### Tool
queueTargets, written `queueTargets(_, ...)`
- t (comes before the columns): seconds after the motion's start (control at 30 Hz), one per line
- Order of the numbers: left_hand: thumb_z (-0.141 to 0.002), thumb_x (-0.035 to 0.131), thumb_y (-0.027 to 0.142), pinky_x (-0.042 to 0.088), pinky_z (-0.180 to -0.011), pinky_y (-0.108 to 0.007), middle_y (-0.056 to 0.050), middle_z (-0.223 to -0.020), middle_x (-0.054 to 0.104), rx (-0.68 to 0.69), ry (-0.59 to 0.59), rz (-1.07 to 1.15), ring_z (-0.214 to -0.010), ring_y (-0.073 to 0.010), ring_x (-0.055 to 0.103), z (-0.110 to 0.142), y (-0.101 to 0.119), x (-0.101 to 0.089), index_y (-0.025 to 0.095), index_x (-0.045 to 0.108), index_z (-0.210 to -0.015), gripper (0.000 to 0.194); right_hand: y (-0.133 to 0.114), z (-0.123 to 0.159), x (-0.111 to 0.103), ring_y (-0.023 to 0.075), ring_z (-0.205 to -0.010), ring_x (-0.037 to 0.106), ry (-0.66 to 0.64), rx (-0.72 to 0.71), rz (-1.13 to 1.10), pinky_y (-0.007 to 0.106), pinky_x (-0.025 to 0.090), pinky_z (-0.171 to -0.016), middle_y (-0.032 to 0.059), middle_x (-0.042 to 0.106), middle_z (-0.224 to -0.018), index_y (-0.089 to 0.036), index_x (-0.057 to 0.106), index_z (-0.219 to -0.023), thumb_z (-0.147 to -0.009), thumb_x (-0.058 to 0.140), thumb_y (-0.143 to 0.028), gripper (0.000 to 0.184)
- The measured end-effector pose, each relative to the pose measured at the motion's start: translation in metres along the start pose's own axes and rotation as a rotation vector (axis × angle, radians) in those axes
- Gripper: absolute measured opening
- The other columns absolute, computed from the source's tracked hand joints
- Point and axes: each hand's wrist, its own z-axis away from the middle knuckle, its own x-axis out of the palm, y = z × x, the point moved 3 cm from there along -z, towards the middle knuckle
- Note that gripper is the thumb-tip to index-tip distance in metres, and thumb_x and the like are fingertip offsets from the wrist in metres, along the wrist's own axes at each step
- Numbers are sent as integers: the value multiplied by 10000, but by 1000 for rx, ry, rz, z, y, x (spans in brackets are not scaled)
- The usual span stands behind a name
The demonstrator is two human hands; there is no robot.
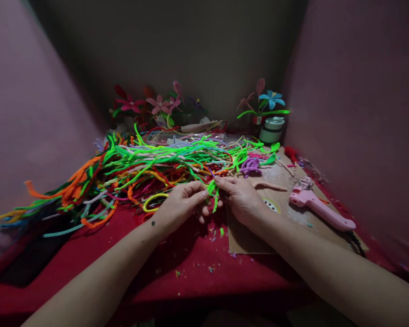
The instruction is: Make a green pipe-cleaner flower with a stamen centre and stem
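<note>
Fingers of both hands close in a pinch on one green fuzzy piece in the head view, with no open gap between thumb and forefinger on either side. Left hand grips its left edge; right hand grips its upper right, and the rest of the right fingers are partly hidden, so their hold I cannot tell. Neither hand is nearer: the piece sits directly between them, touching both. Its long axis runs roughly away from the wearer, a loose end hanging down between the hands toward the red bench. A purple strand shows at its top; whether the two are joined is unclear. Just beyond lies the heap of fuzzy stems. Yellow-handled scissors lie just beside the left hand, while the right forearm crosses the cardboard, which carries a pink glue gun
</note>
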Motion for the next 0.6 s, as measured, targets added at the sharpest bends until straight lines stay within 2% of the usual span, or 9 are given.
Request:
queueTargets(0.1, -798, 564, 311, 478, -410, -216, 27, -608, 569, 4, 43, -43, -471, -101, 550, 2, 3, 2, 155, 514, -777, 165, 1, 0, -2, 71, -391, 482, 47, 0, -12, 194, 365, -374, -15, 579, -522, -123, 625, -635, -611, 736, -295, 206)
queueTargets(0.2, -797, 568, 307, 488, -414, -231, 24, -586, 574, 12, 45, -25, -460, -113, 567, 1, 2, 0, 151, 507, -767, 170, 1, 1, -1, 88, -405, 494, 36, 45, -19, 213, 361, -392, -10, 592, -529, -125, 630, -664, -577, 752, -251, 196)
queueTargets(0.4, -770, 606, 262, 464, -365, -195, -7, -615, 607, -54, -101, 197, -435, -89, 543, -6, -7, -8, 131, 525, -727, 160, -1, 3, 2, 94, -447, 511, -12, 40, -102, 223, 365, -438, 2, 602, -550, -121, 618, -619, -603, 710, -225, 140)
queueTargets(0.5, -762, 617, 255, 463, -368, -185, -8, -615, 601, -54, -94, 195, -450, -90, 550, -8, -8, -9, 124, 537, -723, 159, -1, 3, 4, 105, -438, 513, -39, 47, -121, 245, 393, -467, 7, 593, -526, -124, 601, -598, -641, 677, -248, 151)
queueTargets(0.6, -759, 624, 263, 462, -377, -179, -12, -621, 600, -39, -115, 191, -457, -88, 551, -7, -6, -7, 115, 559, -742, 163, 2, 3, 5, 103, -418, 501, -51, 115, -151, 243, 397, -462, 3, 564, -470, -129, 575, -548, -650, 644, -235, 164)
